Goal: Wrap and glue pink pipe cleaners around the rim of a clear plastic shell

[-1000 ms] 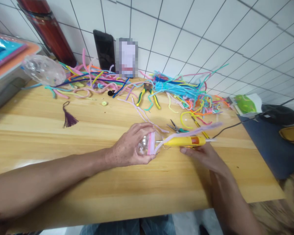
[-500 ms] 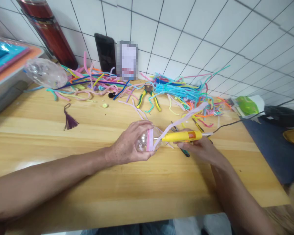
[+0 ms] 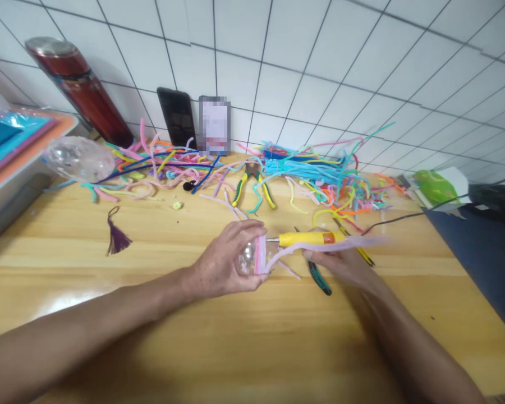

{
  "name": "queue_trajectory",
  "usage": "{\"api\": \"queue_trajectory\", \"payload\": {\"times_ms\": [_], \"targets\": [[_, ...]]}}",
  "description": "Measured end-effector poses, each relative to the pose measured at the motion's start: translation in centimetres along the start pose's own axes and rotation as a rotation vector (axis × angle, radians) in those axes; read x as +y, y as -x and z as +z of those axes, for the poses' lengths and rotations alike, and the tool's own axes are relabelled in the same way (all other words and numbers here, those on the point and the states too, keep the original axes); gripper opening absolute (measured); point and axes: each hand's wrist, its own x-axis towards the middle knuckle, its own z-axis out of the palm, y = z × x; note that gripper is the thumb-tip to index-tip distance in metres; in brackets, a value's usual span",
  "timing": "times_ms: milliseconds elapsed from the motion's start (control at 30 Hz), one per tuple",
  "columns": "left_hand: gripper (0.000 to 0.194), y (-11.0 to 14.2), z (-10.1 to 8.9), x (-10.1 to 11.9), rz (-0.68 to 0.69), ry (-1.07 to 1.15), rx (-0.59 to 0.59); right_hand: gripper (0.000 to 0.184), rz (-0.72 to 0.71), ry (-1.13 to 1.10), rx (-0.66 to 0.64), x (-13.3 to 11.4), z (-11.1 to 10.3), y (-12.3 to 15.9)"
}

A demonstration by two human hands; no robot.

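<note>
My left hand (image 3: 216, 261) is closed around a small clear plastic ball or bottle (image 3: 246, 261). Pink and lilac pipe cleaner bands circle its right end. From the lilac band a loose pipe cleaner (image 3: 305, 246) stretches right, its far end blurred, passing in front of the glue gun. In my right hand (image 3: 343, 266) is a yellow hot glue gun (image 3: 301, 240), gripped with its metal tip pointing left at the banded end. I cannot tell whether the tip touches it. Green-handled pliers or cutters (image 3: 320, 279) lie under my right hand.
Along the wall lie loose pipe cleaners (image 3: 151, 168), a light-blue bundle (image 3: 303, 168) and yellow-green pliers (image 3: 253, 182). A red thermos (image 3: 84, 92), a phone (image 3: 177, 118) and a clear plastic bottle (image 3: 79, 160) stand or lie left, near a purple tassel (image 3: 118, 238). A black cord (image 3: 399, 216) runs right.
The lilac pipe cleaner's loose end has swung down from above the glue gun to across its front. Both hands keep their grips. The view has tilted upward.
</note>
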Motion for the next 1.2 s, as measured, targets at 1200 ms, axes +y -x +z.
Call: {"api": "queue_trajectory", "payload": {"times_ms": [1200], "targets": [[0.084,-1.9,0.4,-3.2,0.072,0.024,0.009,0.025,-0.025,-0.026,0.089,2.6,0.9,0.0]]}}
